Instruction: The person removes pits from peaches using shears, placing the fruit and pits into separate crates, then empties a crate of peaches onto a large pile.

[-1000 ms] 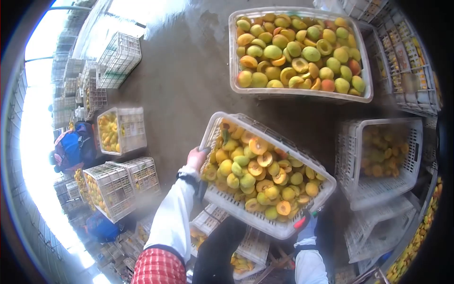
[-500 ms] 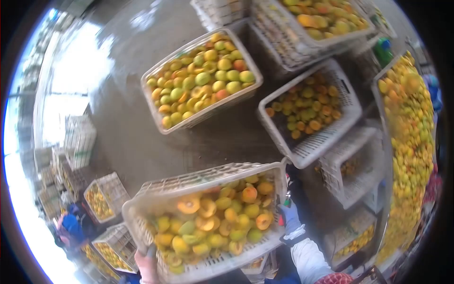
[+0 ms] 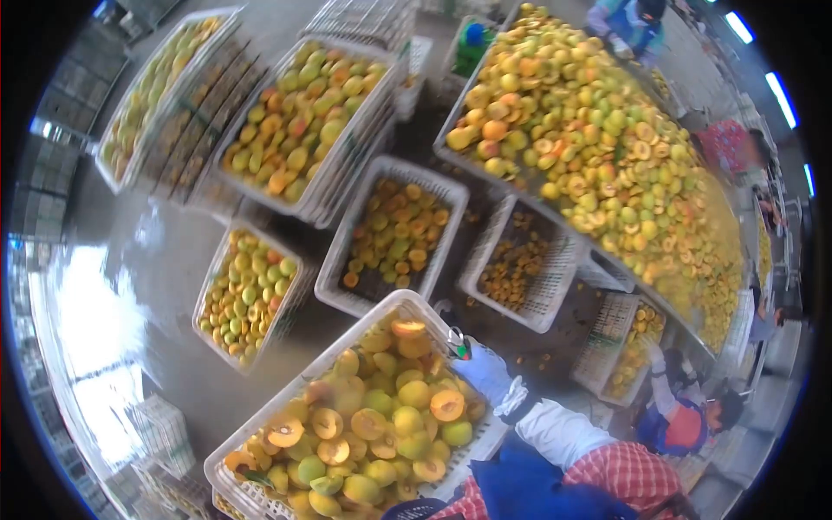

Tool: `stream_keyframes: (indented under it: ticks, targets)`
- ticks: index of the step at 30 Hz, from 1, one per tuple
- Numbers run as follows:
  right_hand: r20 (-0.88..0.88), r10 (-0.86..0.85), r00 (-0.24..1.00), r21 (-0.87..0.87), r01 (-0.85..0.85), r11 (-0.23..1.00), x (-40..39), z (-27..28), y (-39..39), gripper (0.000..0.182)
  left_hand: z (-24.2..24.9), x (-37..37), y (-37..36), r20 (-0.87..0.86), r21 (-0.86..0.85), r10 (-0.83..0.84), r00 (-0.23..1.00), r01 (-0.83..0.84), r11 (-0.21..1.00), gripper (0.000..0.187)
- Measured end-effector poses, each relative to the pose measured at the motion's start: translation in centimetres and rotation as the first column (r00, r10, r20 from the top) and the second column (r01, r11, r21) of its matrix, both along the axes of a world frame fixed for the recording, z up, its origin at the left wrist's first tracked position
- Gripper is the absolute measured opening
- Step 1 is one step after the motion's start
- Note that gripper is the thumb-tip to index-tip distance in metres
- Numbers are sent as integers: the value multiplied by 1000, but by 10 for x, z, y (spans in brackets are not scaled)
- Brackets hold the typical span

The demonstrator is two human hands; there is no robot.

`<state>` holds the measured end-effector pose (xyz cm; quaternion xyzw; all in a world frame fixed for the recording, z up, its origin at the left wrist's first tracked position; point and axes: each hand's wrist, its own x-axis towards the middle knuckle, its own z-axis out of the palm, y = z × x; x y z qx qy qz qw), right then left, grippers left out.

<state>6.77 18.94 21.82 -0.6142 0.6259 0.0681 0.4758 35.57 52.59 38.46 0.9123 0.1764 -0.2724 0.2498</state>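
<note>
A white plastic crate point(image 3: 305, 374) full of yellow-green and orange apricots point(image 3: 373, 425), many of them halved, is tilted in front of me. My right hand point(image 3: 484, 371), in a pale blue glove, is closed at the crate's upper right rim. A small tool with a red and green handle point(image 3: 459, 348) sticks out beside its fingers. My left hand is out of view. Just beyond the held crate stands another crate point(image 3: 325, 290), partly filled with apricots.
At the upper right is a large table point(image 3: 511, 186) heaped with halved apricots. A smaller crate point(image 3: 542, 316) holds fruit beside it. Stacked full crates point(image 3: 316, 212) stand at the upper left. A co-worker point(image 3: 680, 425) reaches to a crate point(image 3: 598, 342) at the right; another person point(image 3: 628, 26) stands beyond the table.
My view has swung toward the right, bringing the heaped table and co-workers into sight. The held crate now appears more tilted, and my left hand has left the view.
</note>
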Motion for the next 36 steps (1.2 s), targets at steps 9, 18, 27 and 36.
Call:
stream_keyframes:
  ticks: [9,18,27,36]
  targets:
    - [28,-211,977,-240,211,948,-108,83,-109,44,51,-65,-161,-15,-311,-215,976,200,929,26]
    - [-141,-401,905,-235,363,902,-157,129,-115,50,42,-45,-204,-5,-426,-341,940,306,852,25]
    - [45,-390,920,-72,392,917,-185,46,-140,52,57,-71,-292,-4,-401,-289,957,263,877,14]
    - [112,-256,960,40,253,967,-275,28,-293,46,134,-212,-417,93,-378,-283,955,297,877,11]
